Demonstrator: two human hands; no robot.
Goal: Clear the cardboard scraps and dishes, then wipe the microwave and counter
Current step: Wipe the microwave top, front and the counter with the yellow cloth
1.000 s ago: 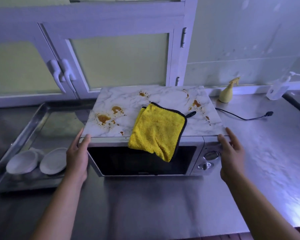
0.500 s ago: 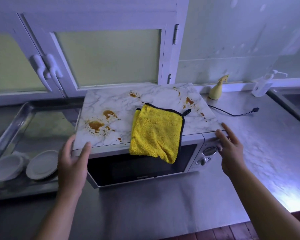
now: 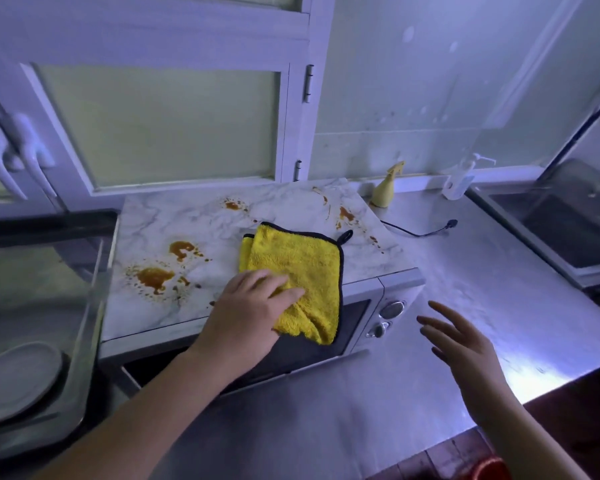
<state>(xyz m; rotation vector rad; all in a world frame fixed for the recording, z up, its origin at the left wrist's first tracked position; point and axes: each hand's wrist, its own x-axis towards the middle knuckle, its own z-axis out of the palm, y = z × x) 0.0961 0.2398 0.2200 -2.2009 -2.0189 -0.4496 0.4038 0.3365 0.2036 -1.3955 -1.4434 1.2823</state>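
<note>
The steel counter point(image 3: 482, 271) right of the microwave point(image 3: 392, 306) is open, crossed only by a black cord point(image 3: 420, 233). A yellow spray bottle point(image 3: 385, 188) and a clear pump bottle point(image 3: 459, 181) stand at the back wall. On the microwave's top the stained left half lies uncovered. The yellow cloth point(image 3: 298, 268), gripped by the left hand point(image 3: 246, 317), covers the front right. A steel tray point(image 3: 94, 306) hems in the left side, and cabinet doors point(image 3: 160, 126) close the back.

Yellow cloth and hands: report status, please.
Left hand grips yellow cloth on microwave top. Right hand open, holding nothing. Brown stains not yet wiped; nothing blocks them.
</note>
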